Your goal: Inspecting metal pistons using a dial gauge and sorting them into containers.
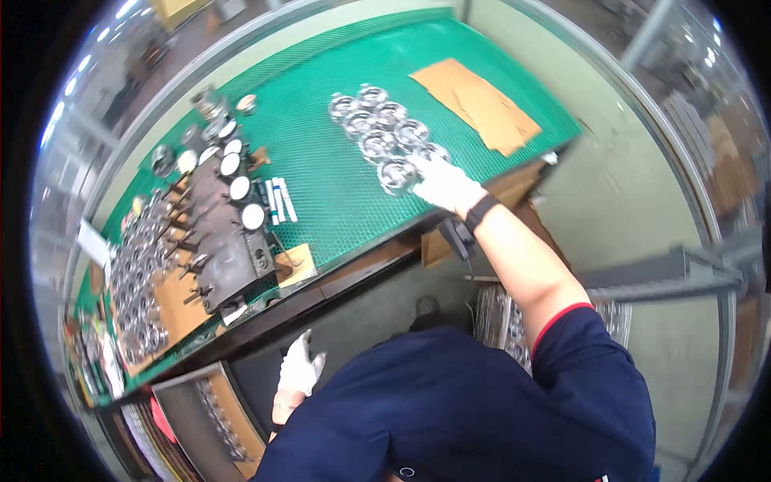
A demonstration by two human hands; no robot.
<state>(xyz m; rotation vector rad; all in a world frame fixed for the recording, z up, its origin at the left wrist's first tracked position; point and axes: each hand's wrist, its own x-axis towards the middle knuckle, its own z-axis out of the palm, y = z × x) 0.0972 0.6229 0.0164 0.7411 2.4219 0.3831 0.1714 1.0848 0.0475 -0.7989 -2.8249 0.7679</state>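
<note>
Several shiny round metal parts (377, 145) stand in two rows on a green mesh mat (321, 201). My right hand (446, 185), in a white glove, reaches to the near end of these rows. Its fingers are closed at a round metal part (397, 174); the glove hides part of the grip, and the picture is slightly blurred there. Below the bench edge my left hand (300, 368), also gloved, hangs in the air with its fingers apart and nothing in it.
A dark metal fixture (229, 257) with round white pads stands on the left, beside several marker pens (281, 201). More metal parts (140, 297) crowd the far left. Brown cardboard sheets (482, 108) lie at the right. Below is an open box (189, 414).
</note>
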